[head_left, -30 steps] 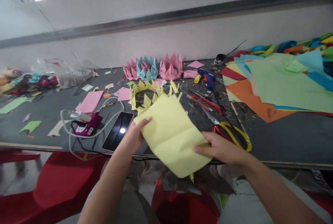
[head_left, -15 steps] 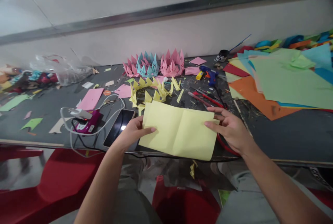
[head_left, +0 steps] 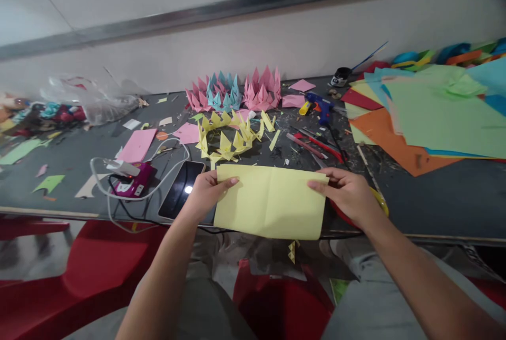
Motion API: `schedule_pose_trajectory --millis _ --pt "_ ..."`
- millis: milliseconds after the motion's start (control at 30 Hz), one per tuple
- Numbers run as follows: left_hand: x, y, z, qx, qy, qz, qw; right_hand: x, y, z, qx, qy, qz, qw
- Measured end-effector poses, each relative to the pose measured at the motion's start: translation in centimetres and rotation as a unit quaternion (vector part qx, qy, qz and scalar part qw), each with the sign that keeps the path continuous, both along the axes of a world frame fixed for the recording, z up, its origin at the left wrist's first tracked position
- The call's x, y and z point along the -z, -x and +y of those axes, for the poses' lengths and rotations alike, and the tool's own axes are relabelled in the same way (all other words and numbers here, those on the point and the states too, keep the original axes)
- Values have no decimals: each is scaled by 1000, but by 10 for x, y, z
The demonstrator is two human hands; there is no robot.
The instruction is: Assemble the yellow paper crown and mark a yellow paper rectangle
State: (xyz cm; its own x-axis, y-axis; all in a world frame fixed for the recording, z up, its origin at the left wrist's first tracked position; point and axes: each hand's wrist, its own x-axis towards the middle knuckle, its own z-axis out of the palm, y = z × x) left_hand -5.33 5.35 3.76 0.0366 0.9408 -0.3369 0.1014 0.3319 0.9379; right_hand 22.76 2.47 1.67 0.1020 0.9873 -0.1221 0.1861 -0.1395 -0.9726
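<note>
Holding yellow paper (head_left: 271, 201) by both top corners; hands left (head_left: 205, 192), right (head_left: 348, 195).

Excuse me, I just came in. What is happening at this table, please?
A person holds a yellow paper sheet by its upper corners, left hand on one, right hand on the other, over the near edge of the dark table. A crease runs down its middle. Behind it lies a ring of yellow folded points; pink and blue paper crowns stand farther back. A phone lies beside the left hand.
</note>
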Motion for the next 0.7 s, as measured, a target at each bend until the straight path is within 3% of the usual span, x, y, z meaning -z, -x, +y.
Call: schedule_pose_trajectory --millis 433,700 --pt "-3 -1 -2 46 14 -24 999 0 -1 -1 -2 10 -16 1000" --pt "-3 -1 -2 37 13 7 999 0 -2 -1 -8 -11 -41 999"
